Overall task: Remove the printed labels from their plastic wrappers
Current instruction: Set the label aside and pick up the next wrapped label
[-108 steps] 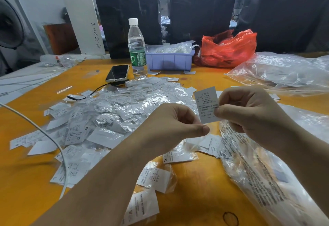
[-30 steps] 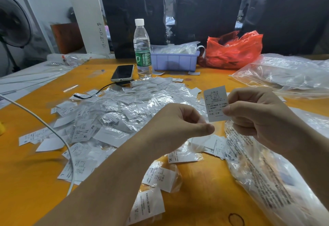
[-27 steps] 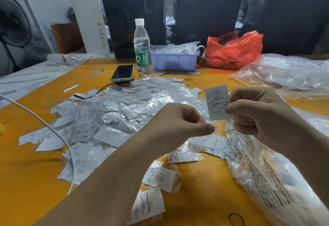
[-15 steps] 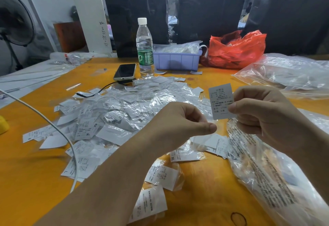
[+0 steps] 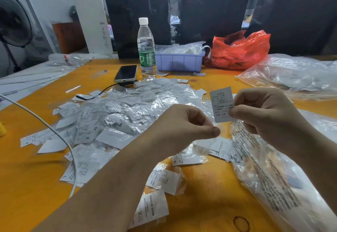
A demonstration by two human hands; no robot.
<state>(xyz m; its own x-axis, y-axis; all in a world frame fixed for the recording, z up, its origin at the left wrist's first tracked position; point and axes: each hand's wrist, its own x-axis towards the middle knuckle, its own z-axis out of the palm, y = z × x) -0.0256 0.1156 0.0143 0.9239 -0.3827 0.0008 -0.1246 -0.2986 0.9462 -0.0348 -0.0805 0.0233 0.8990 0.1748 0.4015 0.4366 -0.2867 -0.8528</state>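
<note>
Orange table point(image 5: 209, 191) took up most of the view, with a big clear bag point(image 5: 277, 182) of printed stuff slumped along its right side and another clear bag point(image 5: 295, 74) further back on the right. A heap of wrapped labels point(image 5: 127, 111) was spread across the middle, spilling toward the near edge. At the far edge sat a red bag point(image 5: 240, 51), touching a purple bin point(image 5: 179, 62) full of plastic on its left, then a water bottle point(image 5: 146, 49) just beside the bin and a phone point(image 5: 126, 73) lying flat next to the bottle. A white cable point(image 5: 54, 133) curved in from the left over the heap.

Both hands were held up above the pile, close together but not touching. The right hand point(image 5: 264, 116) was pinching one label point(image 5: 221, 104) upright by its right edge, print facing the camera. The left hand point(image 5: 184, 124) was curled with thumb against fingertips just below the label's bottom corner. Couldn't tell if it had a wrapper pinched in there or nothing at all.
</note>
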